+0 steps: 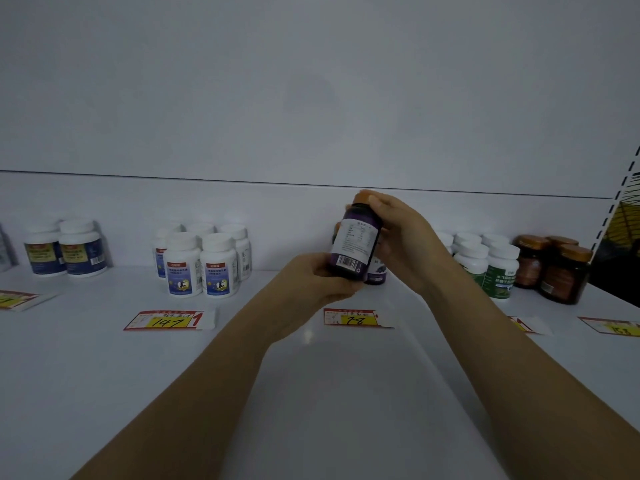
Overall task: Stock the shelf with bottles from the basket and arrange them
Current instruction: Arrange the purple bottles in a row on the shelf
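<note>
Shelf mostly stocked; one bottle in hand.
My left hand (317,278) and right hand (398,233) fingers grip the purple-labelled bottle (355,242) above the shelf (311,375); placing remains, basket unseen.

A shop, likely a pharmacy: a white retail shelf (104,358) carries grouped supplement bottles (197,268), each group fronted by a red-and-yellow handwritten price tag (166,320).

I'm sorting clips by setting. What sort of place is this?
Probably a shop or pharmacy aisle: a white shelf carries grouped supplement bottles, with handwritten price tags laid in front of the groups.
</note>
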`<state>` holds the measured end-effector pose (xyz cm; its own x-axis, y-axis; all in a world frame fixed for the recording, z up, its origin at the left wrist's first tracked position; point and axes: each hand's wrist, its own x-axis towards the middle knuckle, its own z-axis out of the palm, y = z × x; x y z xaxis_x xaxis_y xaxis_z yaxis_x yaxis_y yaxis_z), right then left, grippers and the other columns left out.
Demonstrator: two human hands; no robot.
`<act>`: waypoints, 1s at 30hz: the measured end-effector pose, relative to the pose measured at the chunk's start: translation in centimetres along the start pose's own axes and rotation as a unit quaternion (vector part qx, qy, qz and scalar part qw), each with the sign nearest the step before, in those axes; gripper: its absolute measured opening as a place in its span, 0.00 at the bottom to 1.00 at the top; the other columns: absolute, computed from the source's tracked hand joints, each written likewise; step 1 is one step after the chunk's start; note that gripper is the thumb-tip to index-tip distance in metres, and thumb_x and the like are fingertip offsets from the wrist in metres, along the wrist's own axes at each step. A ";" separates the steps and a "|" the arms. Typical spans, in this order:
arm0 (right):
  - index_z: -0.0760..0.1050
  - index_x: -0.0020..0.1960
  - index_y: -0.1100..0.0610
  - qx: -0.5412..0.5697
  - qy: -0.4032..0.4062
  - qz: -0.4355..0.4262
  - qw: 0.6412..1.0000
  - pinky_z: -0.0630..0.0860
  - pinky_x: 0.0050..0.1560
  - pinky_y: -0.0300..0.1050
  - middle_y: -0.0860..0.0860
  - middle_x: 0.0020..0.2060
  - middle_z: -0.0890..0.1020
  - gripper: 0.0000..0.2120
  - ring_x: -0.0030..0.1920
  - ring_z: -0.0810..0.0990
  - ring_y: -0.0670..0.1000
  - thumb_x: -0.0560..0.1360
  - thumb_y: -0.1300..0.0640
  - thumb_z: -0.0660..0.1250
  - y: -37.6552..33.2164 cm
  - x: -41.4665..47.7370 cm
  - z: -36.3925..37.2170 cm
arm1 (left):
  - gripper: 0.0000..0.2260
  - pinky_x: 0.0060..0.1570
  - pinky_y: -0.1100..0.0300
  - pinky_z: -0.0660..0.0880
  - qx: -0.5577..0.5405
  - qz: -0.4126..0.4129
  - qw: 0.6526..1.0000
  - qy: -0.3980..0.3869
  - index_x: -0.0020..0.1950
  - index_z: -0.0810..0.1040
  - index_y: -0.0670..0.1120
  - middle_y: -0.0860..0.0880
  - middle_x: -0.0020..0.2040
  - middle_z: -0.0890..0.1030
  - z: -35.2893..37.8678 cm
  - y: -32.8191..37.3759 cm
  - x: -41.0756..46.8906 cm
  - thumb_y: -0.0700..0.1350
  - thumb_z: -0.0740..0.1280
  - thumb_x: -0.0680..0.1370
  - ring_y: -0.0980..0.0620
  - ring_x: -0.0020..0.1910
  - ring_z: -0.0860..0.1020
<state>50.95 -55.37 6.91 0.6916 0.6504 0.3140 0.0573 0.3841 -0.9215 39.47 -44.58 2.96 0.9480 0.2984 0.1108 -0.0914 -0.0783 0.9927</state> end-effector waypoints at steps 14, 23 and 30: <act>0.68 0.69 0.60 0.021 -0.020 0.020 0.999 0.76 0.60 0.55 0.60 0.60 0.78 0.21 0.61 0.77 0.59 0.77 0.58 0.65 0.1 0.4 0.0 | 0.18 0.49 0.66 0.76 0.093 0.030 0.995 0.028 0.55 0.77 0.54 0.54 0.51 0.83 0.3 -0.3 -0.1 0.43 0.76 0.68 0.58 0.50 0.81; 0.73 0.65 0.58 -0.067 -0.018 0.024 0.997 0.79 0.54 0.48 0.55 0.54 0.82 0.20 0.56 0.81 0.54 0.74 0.53 0.69 0.5 0.5 0.2 | 0.27 0.54 0.53 0.79 0.086 0.001 0.994 0.060 0.61 0.73 0.46 0.46 0.54 0.81 0.3 -0.6 0.3 0.41 0.79 0.65 0.50 0.51 0.81; 0.77 0.59 0.64 -0.022 -0.021 0.030 0.999 0.79 0.54 0.48 0.57 0.51 0.82 0.15 0.53 0.81 0.55 0.77 0.56 0.66 0.3 0.5 -0.2 | 0.28 0.58 0.50 0.77 0.016 -0.018 0.999 0.043 0.62 0.72 0.42 0.43 0.55 0.82 0.0 -0.5 0.3 0.38 0.77 0.65 0.46 0.53 0.81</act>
<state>51.45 -55.05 6.79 0.6640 0.6986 0.2666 0.0497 0.3145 -0.9480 39.80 -44.46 2.51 0.9206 0.3822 0.0794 -0.0456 -0.0966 0.9943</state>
